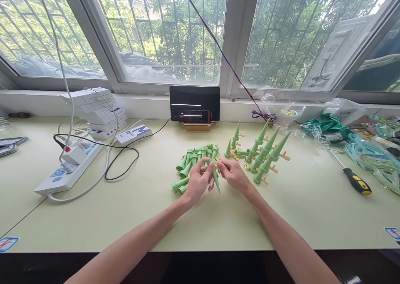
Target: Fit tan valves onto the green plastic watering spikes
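Observation:
My left hand (198,181) is closed round a green plastic watering spike (216,181), whose tip points down and toward me. Close beside it, my right hand (233,174) pinches at the spike's side with thumb and finger. What lies in that pinch is too small and hidden to make out. A pile of loose green spikes (185,172) lies just behind and left of my left hand. To the right of my right hand, more spikes (265,159) stand stacked into one another, points up, with small yellow valves (283,155) sticking out of their sides.
A tablet (195,97) with a phone (196,117) before it stands at the back. At left are a power strip (67,171), cables and white boxes (96,109). A screwdriver (357,180) and plastic bags (328,127) lie at right.

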